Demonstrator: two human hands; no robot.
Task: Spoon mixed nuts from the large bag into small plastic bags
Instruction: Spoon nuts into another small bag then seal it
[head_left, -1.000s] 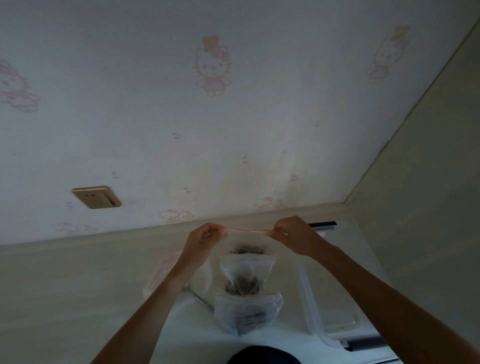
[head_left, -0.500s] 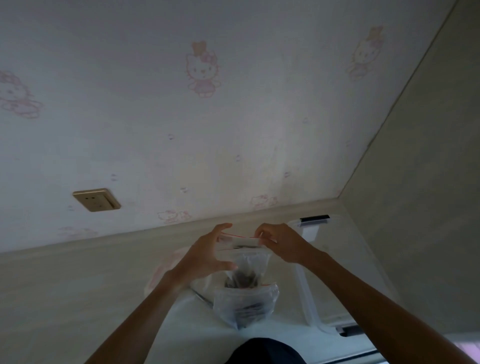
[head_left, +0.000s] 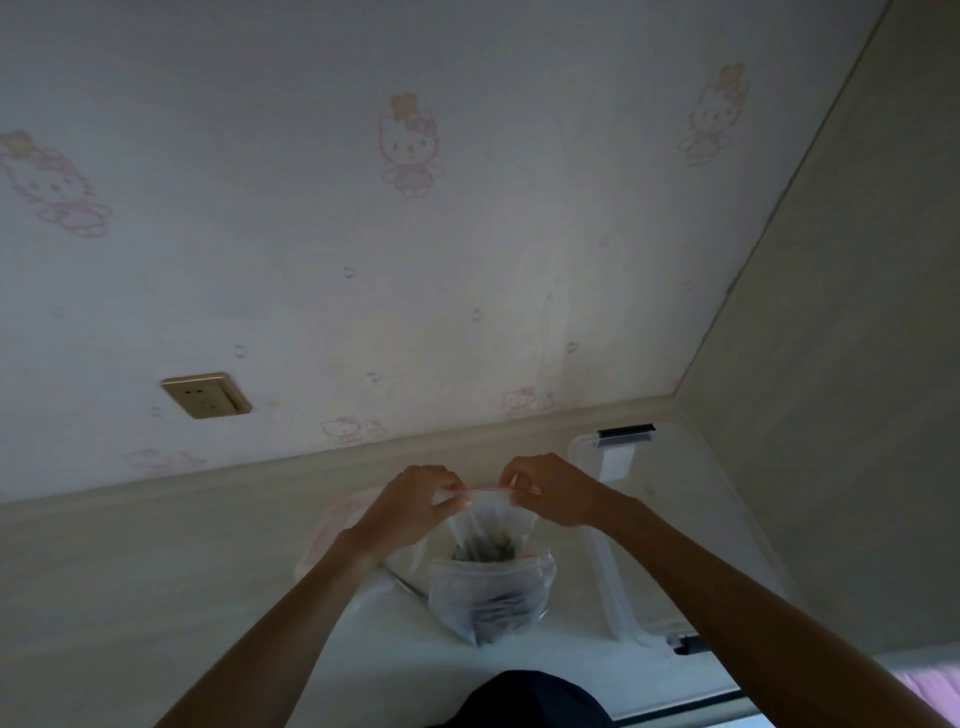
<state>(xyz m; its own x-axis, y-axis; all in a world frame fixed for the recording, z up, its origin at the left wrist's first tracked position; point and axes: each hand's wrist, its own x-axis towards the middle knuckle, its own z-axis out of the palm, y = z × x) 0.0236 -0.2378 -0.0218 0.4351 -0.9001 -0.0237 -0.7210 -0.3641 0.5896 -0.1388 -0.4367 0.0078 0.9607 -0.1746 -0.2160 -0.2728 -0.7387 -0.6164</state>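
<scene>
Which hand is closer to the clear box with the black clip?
Right. The right hand pinches the small bag's top just beside the clear box. The left hand holds the bag's other end, farther from it.

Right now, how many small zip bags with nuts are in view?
2. One small bag is held up by its red zip strip between the left hand and right hand. The other bag sits on the table below it. More may be hidden behind them.
</scene>
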